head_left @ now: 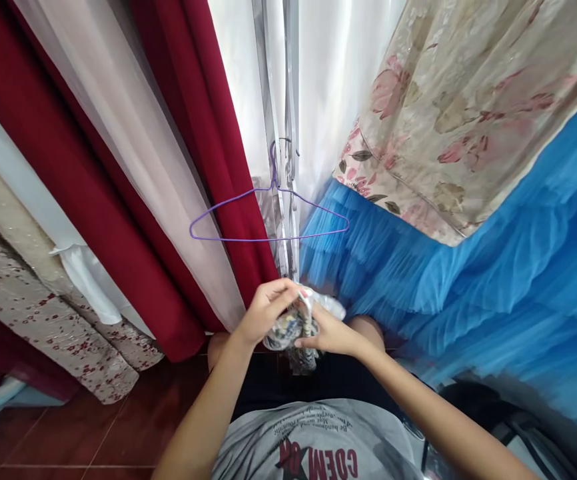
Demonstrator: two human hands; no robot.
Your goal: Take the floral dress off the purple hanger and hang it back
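A small crumpled patterned bundle (287,331) is between my two hands, in front of my lap. It has dark, yellowish and white parts, with a pale, partly see-through piece at its upper right; whether it is cloth or plastic I cannot tell. My left hand (267,308) pinches its top edge with thumb and fingers. From the other side, my right hand (332,332) has its fingers closed around the bundle. Just beyond them, a bare purple hanger (243,239) hangs by its hook on a metal stand (291,93).
Dark red fabric (218,133) and pale lengths hang close on the left. To the right are a floral cloth (418,133) and ruffled blue tulle (408,273). The floor (103,433) has reddish-brown tiles. A dark object (493,413) stands at lower right.
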